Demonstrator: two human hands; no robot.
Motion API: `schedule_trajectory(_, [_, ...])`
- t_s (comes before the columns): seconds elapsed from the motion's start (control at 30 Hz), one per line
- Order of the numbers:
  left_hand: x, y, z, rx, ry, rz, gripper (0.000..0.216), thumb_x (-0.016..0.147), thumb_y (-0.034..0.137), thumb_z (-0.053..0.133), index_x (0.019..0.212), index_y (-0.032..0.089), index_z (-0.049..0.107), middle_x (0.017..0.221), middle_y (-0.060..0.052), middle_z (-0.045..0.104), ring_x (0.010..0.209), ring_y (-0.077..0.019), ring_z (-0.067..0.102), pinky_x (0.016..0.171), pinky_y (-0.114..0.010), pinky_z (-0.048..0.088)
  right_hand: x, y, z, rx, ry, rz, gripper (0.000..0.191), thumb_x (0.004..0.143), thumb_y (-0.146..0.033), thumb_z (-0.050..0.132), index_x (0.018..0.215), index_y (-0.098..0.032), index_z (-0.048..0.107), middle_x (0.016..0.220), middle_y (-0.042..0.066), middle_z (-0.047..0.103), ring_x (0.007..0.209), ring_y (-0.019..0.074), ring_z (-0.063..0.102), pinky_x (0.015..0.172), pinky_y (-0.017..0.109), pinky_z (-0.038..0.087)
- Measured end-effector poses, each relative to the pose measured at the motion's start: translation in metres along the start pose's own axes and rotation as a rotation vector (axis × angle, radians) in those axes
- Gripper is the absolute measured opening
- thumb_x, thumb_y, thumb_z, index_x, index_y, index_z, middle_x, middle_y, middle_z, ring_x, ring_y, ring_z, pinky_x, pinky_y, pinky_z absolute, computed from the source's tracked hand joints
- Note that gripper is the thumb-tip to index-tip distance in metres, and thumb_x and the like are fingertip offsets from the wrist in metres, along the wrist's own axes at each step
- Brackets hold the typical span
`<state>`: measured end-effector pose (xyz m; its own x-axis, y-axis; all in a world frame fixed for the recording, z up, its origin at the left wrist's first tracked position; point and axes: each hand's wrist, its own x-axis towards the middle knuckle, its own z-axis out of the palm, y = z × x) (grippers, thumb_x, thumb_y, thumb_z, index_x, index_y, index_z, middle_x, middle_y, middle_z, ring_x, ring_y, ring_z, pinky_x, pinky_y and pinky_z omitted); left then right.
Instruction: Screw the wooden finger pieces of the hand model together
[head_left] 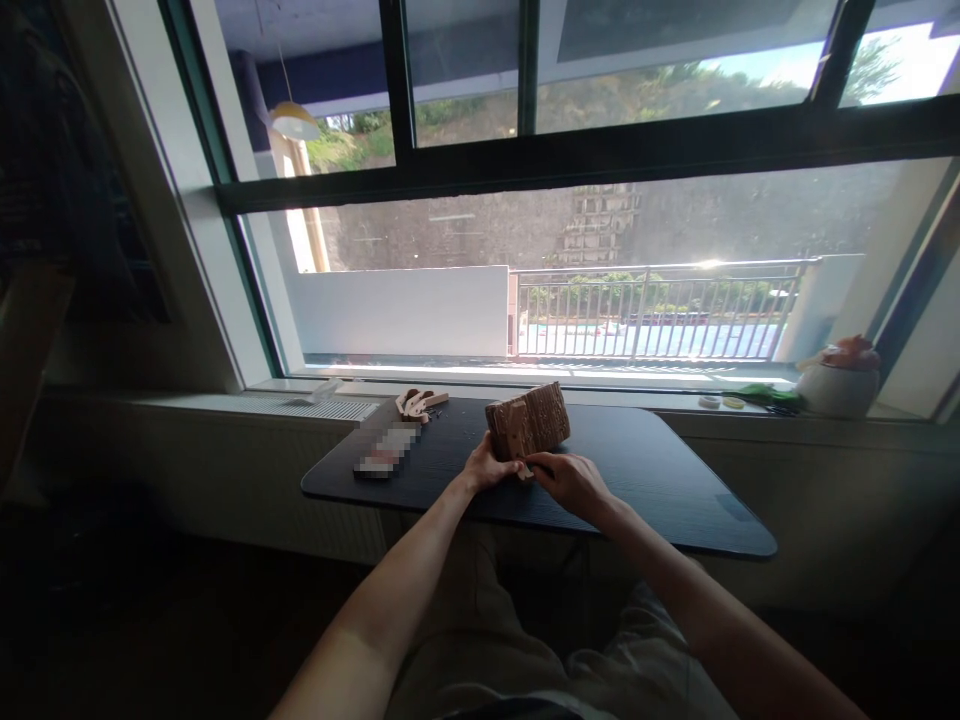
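Note:
A brown block-shaped wooden piece (531, 418) with a ridged, grooved side is tilted above the near part of the dark table. My left hand (487, 466) grips it at its lower left corner, thumb pointing right along the bottom. Against the same lower edge, my right hand (574, 482) is closed, its fingers pinched at a small pale part (525, 472). Whether that pale part is loose or fixed to the block I cannot tell. The hands' fingertips nearly meet there.
On the dark table (630, 470), several pale wooden pieces (420, 403) lie at the back left, with a blurred-out flat item (386, 452) in front of them. Behind stands the window sill, holding a white pot (838, 388), green leaves (761, 396) and small tape rolls (720, 402).

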<state>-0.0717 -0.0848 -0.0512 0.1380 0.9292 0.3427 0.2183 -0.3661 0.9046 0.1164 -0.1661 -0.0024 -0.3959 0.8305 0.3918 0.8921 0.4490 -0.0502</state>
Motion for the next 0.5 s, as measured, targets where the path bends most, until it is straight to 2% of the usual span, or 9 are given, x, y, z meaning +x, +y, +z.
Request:
schedule_trajectory(0.17, [0.0,0.001,-0.001,-0.005,0.003,0.005,0.064,0.049,0.02,0.085,0.106,0.019,0.056,0.1,-0.005,0.068,0.102,-0.0261,0.062,0.09,-0.038,0.049,-0.003,0.001,0.002,-0.019,0.002,0.047,0.033,0.095,-0.038,0.034,0.116,-0.029,0.058,0.098,0.001,0.07,0.086,0.017,0.064,0.066,0.025,0.039])
schedule_trajectory(0.3, [0.001,0.0,-0.001,0.0,-0.001,-0.008,0.061,0.049,0.02,0.085,0.103,0.019,0.057,0.098,-0.006,0.069,0.1,-0.0261,0.062,0.09,-0.039,0.049,-0.001,-0.006,-0.011,-0.08,-0.045,-0.042,0.028,0.093,-0.034,0.037,0.107,-0.026,0.061,0.089,0.005,0.069,0.08,0.0191,0.064,0.065,0.026,0.038])
schedule_trajectory(0.4, [0.0,0.0,-0.001,-0.005,-0.007,-0.014,0.059,0.05,0.021,0.085,0.102,0.019,0.057,0.097,-0.005,0.069,0.099,-0.0256,0.063,0.09,-0.041,0.049,0.004,-0.012,-0.018,-0.126,-0.071,-0.093,0.026,0.092,-0.026,0.038,0.103,-0.021,0.062,0.09,0.01,0.067,0.079,0.0202,0.063,0.066,0.027,0.038])
schedule_trajectory(0.5, [0.001,-0.001,-0.001,-0.027,-0.023,-0.015,0.059,0.05,0.023,0.085,0.102,0.019,0.056,0.095,-0.004,0.068,0.1,-0.0251,0.062,0.091,-0.041,0.048,0.006,-0.014,-0.018,-0.14,-0.083,-0.101,0.025,0.091,-0.021,0.039,0.101,-0.019,0.062,0.09,0.011,0.067,0.081,0.0206,0.063,0.067,0.027,0.039])
